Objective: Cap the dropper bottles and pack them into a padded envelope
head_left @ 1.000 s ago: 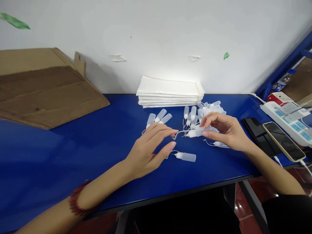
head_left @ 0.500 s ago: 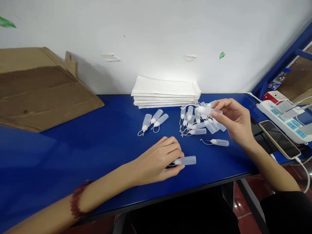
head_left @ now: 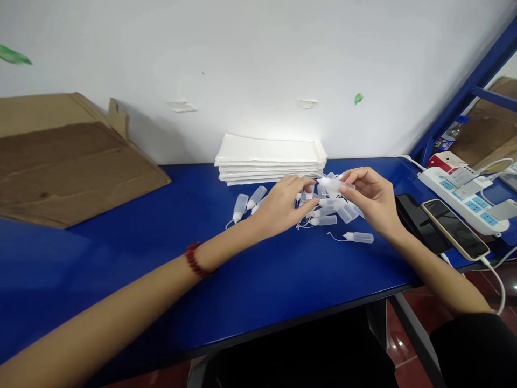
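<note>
In my right hand [head_left: 369, 196] a small translucent dropper bottle [head_left: 332, 185] with a white tip is pinched between thumb and fingers, its tip pointing left. My left hand [head_left: 285, 205] reaches in from the left, thumb and fingers apart, fingertips close by that tip; whether they touch it I cannot tell. Beneath both hands lies a pile of similar bottles [head_left: 345, 212] with thin tethered caps, partly hidden. One separate bottle [head_left: 360, 237] rests nearer the front, its cap strap stretched left. Left of the pile, a few bottles [head_left: 240, 206] lie partly covered by my left forearm.
A stack of white flat packets [head_left: 270, 156] stands against the wall. Folded cardboard [head_left: 81, 161] leans at the left. On the right are a phone [head_left: 455, 229] with a cable, a dark flat device [head_left: 420, 223] and a power strip [head_left: 460, 199] with plugs.
My left hand has moved up and right to the bottle in my right hand. The bottle that was at its fingers near the front no longer shows there. The view has shifted slightly.
</note>
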`<action>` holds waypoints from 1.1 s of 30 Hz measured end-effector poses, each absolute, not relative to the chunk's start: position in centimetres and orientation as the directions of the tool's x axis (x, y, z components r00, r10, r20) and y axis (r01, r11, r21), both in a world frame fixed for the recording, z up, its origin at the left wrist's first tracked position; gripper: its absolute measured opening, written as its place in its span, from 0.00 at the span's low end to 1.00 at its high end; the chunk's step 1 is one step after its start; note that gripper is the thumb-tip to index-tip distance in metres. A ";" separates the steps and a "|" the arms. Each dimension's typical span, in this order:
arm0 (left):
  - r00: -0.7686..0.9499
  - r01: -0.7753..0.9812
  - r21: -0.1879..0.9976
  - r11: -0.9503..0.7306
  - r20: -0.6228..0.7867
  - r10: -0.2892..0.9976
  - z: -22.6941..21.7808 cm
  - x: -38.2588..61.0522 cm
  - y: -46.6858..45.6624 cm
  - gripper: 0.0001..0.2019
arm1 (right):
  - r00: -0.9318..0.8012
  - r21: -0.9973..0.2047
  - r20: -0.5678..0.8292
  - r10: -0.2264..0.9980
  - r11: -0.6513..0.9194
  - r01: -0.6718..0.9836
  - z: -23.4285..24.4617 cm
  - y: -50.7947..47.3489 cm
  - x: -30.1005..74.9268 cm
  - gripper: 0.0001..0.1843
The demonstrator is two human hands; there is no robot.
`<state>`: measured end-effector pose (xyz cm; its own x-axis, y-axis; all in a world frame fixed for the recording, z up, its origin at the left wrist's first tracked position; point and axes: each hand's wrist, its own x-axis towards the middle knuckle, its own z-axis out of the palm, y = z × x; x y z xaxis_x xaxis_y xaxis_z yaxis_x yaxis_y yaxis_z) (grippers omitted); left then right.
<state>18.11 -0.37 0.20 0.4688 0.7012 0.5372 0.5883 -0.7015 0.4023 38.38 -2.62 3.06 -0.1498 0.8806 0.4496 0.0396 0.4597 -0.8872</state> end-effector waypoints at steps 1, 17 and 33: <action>0.436 0.578 0.447 -0.683 0.538 0.721 0.3 17.3 -1.0 0.15 | -0.175 -0.893 0.439 0.881 0.449 0.021 3.1 -2.7 38.3 0.12; 0.308 0.656 0.368 -0.659 0.667 0.678 0.2 13.5 -7.7 0.03 | -0.432 -0.923 0.367 0.824 0.381 -0.058 2.1 -4.4 37.3 0.08; 0.565 0.632 -0.102 -0.768 0.740 0.366 0.9 13.9 -8.8 0.05 | -0.557 -0.853 0.423 0.715 0.521 0.021 3.2 -5.8 37.4 0.04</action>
<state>13.90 -8.82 0.94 0.5647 0.3658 0.7398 0.6318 -0.7683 -0.1024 37.38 -5.82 3.23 -0.5567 0.7152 0.4227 0.0211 0.5208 -0.8534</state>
